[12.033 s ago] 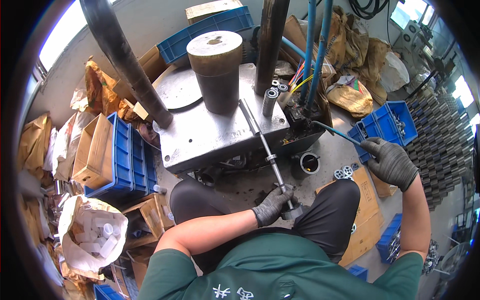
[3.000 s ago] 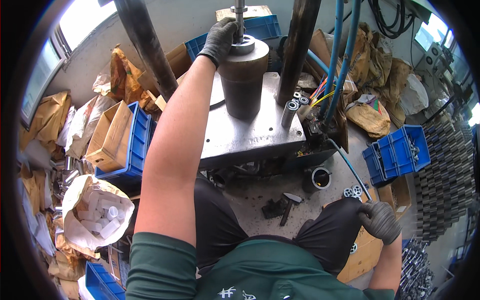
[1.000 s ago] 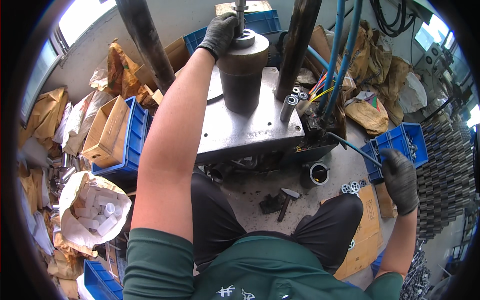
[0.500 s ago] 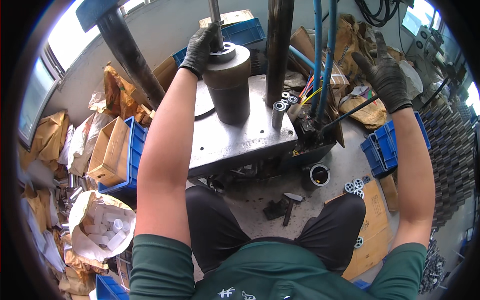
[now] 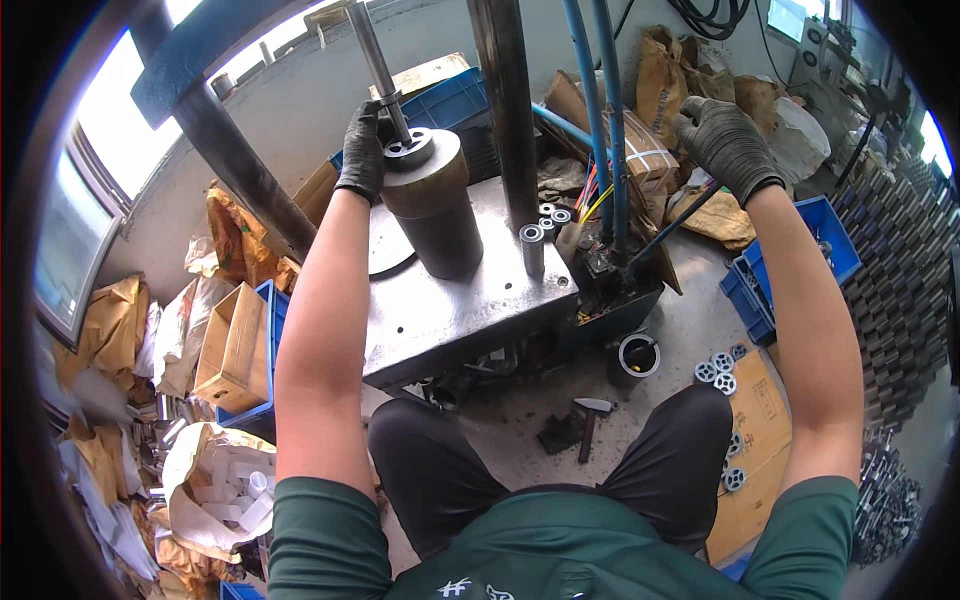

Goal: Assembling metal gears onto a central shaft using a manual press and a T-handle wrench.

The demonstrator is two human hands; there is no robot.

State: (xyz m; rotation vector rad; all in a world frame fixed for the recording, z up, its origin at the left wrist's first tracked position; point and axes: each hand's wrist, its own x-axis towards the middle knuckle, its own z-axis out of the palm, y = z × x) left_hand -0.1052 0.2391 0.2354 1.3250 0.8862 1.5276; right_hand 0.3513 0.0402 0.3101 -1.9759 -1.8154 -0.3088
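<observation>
My left hand (image 5: 363, 152), in a dark glove, is closed at the lower end of an upright metal rod (image 5: 370, 50); part of its fingers is hidden behind the rod. The rod's tip stands in a spoked metal ring (image 5: 425, 137) on top of a thick steel cylinder (image 5: 432, 225). This cylinder rests on a steel press table (image 5: 465, 310). My right hand (image 5: 730, 145), gloved too, is raised on the right with its fingers curled; what they hold, if anything, is hidden. A dark lever (image 5: 672, 228) slants up toward its wrist.
Small metal tubes (image 5: 532, 250) stand at the table's right corner, beside a dark column (image 5: 507, 110). On the floor are a hammer (image 5: 588, 430), a dark cup (image 5: 638, 357) and spoked discs (image 5: 724, 383) on cardboard (image 5: 762, 425). Blue crates (image 5: 815, 240) sit at right; a sack of white plastic pieces (image 5: 195, 500) at left.
The view has shifted. My right hand's fingers went from spread to curled. My left hand stays at the rod, now bent more closely around its lower end.
</observation>
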